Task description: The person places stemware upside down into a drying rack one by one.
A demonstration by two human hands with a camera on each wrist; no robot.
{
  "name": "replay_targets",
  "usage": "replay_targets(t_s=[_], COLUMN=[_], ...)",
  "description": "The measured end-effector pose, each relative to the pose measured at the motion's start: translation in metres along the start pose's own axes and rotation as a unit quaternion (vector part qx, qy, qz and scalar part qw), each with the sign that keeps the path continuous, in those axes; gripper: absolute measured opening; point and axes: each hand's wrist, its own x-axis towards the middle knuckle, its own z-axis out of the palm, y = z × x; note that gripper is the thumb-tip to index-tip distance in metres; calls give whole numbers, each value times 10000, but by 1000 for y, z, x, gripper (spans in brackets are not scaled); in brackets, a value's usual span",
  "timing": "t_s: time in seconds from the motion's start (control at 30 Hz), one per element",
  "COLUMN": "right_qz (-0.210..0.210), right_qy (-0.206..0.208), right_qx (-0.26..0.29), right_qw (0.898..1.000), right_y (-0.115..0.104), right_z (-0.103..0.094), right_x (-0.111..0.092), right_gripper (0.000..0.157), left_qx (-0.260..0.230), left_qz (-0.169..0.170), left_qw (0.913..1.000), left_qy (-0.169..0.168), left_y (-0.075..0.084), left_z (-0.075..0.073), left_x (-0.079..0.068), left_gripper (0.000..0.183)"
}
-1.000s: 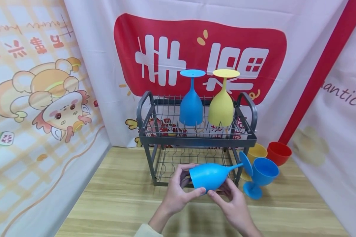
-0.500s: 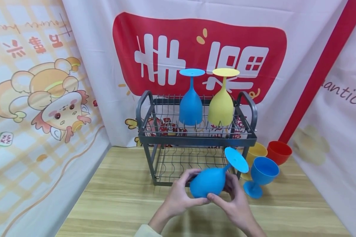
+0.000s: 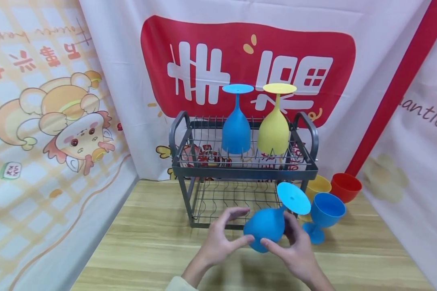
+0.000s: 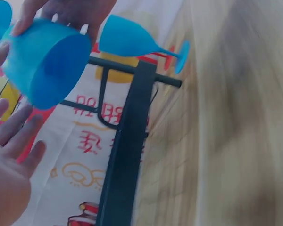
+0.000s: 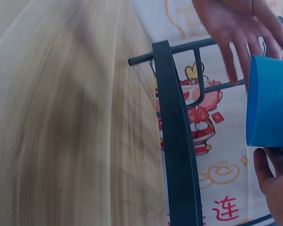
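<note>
Head view: before the rack (image 3: 244, 173), the right hand (image 3: 296, 252) grasps a tilted blue goblet (image 3: 266, 226), foot up; the loose left hand (image 3: 220, 240) spreads beside it. Left wrist: a second blue goblet (image 4: 126, 37) stands beside the rack. Right wrist: the left hand's fingers extend before the rack.

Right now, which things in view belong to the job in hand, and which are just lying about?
In the job:
held blue goblet
right hand, gripping it
left hand, by its bowl
probably: rack, upturned blue goblet, upturned yellow goblet, standing blue cup, yellow cup, red cup

Likely just setting:
printed cloth
tabletop
</note>
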Motion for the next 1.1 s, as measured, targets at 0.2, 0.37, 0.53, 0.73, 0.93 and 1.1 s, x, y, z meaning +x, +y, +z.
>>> replay_targets(t_s=[0.2,0.37,0.53,0.73,0.93,1.1], right_qz=[-102,-201,-261,-683,-1062,-1430], right_qy=[240,371,498,821,1245,1505], right_qx=[-425,-802,-1283,-1726,-1862,-1710], right_qw=[9988,9959,9901,9792,9688,9632], right_y=[2,7,10,10,4,-12], right_z=[-21,-44,-74,-109,-138,-152], right_x=[-1,-2,-3,0,2,8], right_gripper=[86,89,92,90,87,87], left_qx=[29,-307,-462,-265,-120,-159], left_qz=[494,548,711,733,406,93], left_qw=[9742,9128,8879,9173,9338,9444], left_qy=[2204,4035,4521,3905,3552,3282], left_y=[3,9,27,48,57,59], left_z=[-22,-52,-83,-112,-121,-124], left_x=[3,9,24,45,66,73], left_gripper=[48,37,41,53,64,67])
